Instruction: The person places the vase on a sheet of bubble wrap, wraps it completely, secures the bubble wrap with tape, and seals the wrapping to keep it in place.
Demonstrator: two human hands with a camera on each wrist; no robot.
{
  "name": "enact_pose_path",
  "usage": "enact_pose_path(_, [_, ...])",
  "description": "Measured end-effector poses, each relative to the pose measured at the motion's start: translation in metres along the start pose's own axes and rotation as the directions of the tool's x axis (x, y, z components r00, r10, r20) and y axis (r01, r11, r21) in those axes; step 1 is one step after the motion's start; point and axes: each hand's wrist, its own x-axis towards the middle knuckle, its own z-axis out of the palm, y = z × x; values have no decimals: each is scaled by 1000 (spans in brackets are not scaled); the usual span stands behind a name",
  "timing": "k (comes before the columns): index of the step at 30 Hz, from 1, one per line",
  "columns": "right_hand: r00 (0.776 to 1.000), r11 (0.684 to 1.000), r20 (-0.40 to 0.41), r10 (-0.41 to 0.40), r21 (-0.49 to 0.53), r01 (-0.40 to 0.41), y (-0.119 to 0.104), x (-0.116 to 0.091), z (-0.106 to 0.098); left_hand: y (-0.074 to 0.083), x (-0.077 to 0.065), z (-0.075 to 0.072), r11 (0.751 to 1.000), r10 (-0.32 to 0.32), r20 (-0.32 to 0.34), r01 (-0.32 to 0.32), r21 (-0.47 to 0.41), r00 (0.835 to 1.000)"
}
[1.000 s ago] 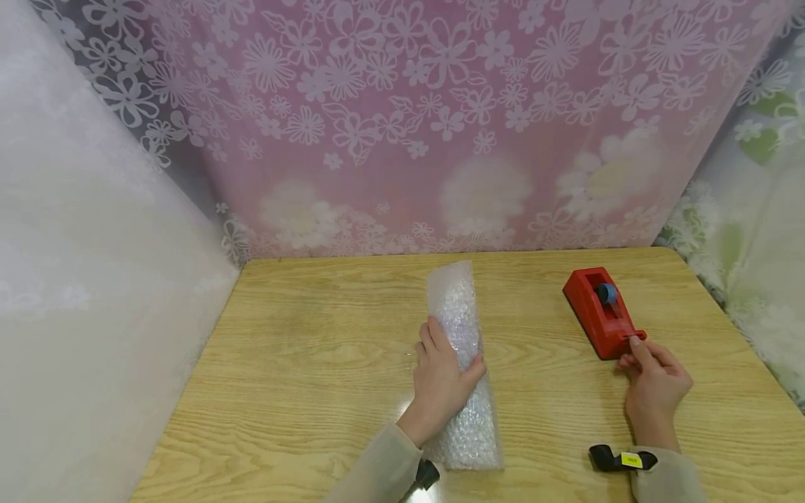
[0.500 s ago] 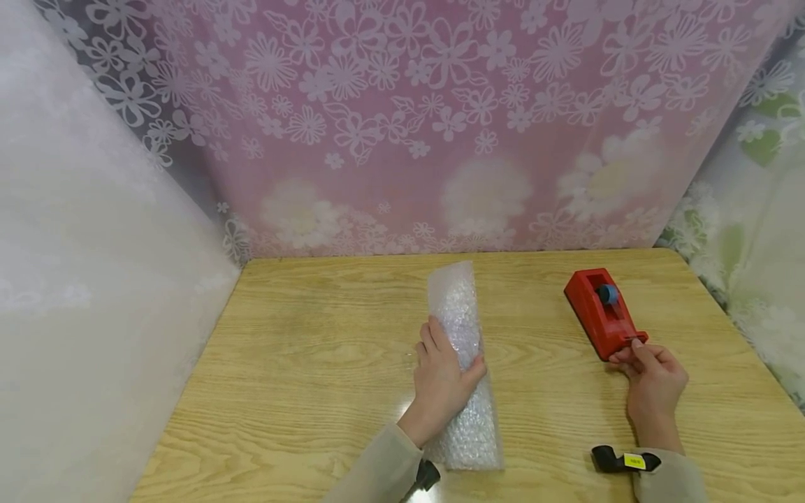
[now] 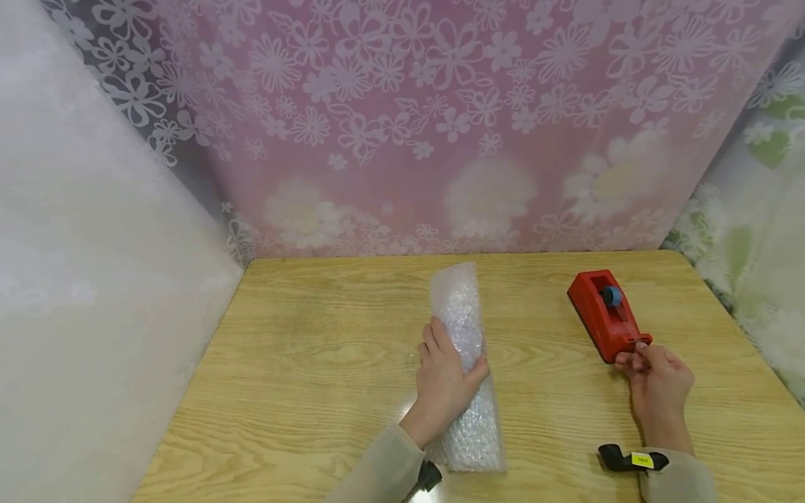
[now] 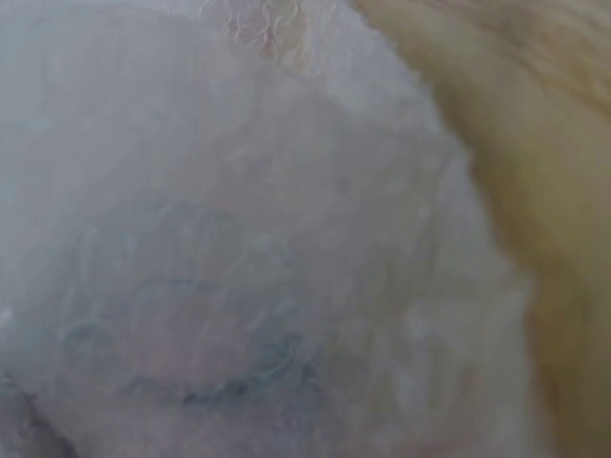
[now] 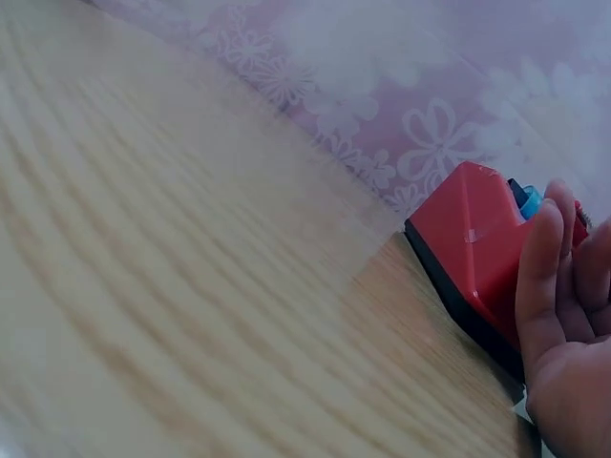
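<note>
A long, flat bundle of bubble wrap point(image 3: 458, 297) lies lengthwise on the wooden table. My left hand point(image 3: 442, 384) holds it at mid-length, thumb along its right edge and fingers over its left side. Close up, the left wrist view is filled by the cloudy bubble wrap point(image 4: 286, 248). To the right stands a red tape dispenser point(image 3: 594, 311) with a small roll of clear tape point(image 3: 611, 296) on a blue core. My right hand point(image 3: 663, 384) pinches the tape's end at the dispenser's front cutter, thumb on top. The right wrist view shows that hand point(image 5: 578, 382) beside the red dispenser point(image 5: 473, 234).
Flowered curtains point(image 3: 377, 126) hang behind the table point(image 3: 314, 363) and on both sides of it. A faint clear scrap point(image 3: 411, 361) shows on the wood left of my left hand. A black strap with a yellow label point(image 3: 635, 460) sits at the right cuff.
My right hand shifts slightly at the dispenser's front, its fingers drawing in under the cutter. The left hand and bubble wrap stay put; the whole head view drifts a little.
</note>
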Motion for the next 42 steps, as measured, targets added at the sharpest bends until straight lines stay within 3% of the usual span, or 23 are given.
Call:
enact_pose_path(7, [997, 997, -34, -66, -39, 65, 8, 1, 3, -2, 0, 0, 1000, -1, -11, 1, -2, 1000])
enact_pose_path(13, [985, 988, -85, -150, -36, 148, 16, -14, 10, -2, 0, -1, 1000, -1, 4, 1, -10, 1000])
enact_pose_path(18, [972, 969, -13, -236, -78, 234, 28, -30, 16, -2, 0, -1, 1000, -7, 13, 7, -1, 1000])
enact_pose_path(21, [957, 928, 30, -287, -239, 286, 33, -34, 20, -2, 1, -1, 1000, -7, 7, 7, 3, 1000])
enact_pose_path(22, [948, 898, 39, -315, -312, 311, 35, -36, 21, -2, 1, -1, 1000, -3, 2, 3, 0, 1000])
enact_pose_path(23, [936, 844, 56, -348, -416, 339, 36, -38, 23, -2, 1, -1, 1000, -1, 0, 1, -1, 1000])
enact_pose_path(24, [919, 772, 81, -386, -517, 370, 38, -40, 25, -1, 1, -2, 1000, 1, -3, -1, -1, 1000])
enact_pose_path(25, [895, 681, 115, -431, -610, 406, 39, -43, 28, -1, 1, -2, 1000, 4, -3, -4, -2, 1000])
enact_pose_path(27, [836, 510, 208, -507, -710, 486, 40, -48, 37, -1, 1, -1, 1000, 11, -5, -11, 1, 1000])
enact_pose_path(29, [763, 357, 323, -559, -737, 574, 40, -54, 51, -1, 1, -1, 1000, 12, -1, -12, 8, 1000])
enact_pose_path(30, [733, 330, 374, -568, -712, 619, 40, -57, 58, -2, 1, -1, 1000, 12, -1, -12, 10, 1000])
enact_pose_path(31, [717, 324, 416, -559, -686, 651, 40, -59, 65, -2, 1, -1, 1000, 12, 0, -12, 11, 1000])
enact_pose_path(33, [723, 375, 484, -494, -631, 679, 39, -64, 78, -2, 1, -1, 1000, 8, 1, -8, 9, 1000])
enact_pose_path(37, [812, 507, 532, -238, -645, 571, 40, -66, 92, -3, 0, 1, 1000, -2, 7, 2, -1, 1000])
enact_pose_path(38, [819, 525, 546, -174, -653, 547, 41, -64, 95, -3, 0, 2, 1000, -2, 5, 2, -3, 1000])
enact_pose_path(39, [820, 538, 561, -114, -659, 526, 43, -63, 97, -3, 0, 2, 1000, -1, -1, 1, -4, 1000])
enact_pose_path(42, [806, 630, 590, 37, -640, 440, 49, -60, 109, -3, 0, 3, 1000, 5, -16, -5, 7, 1000])
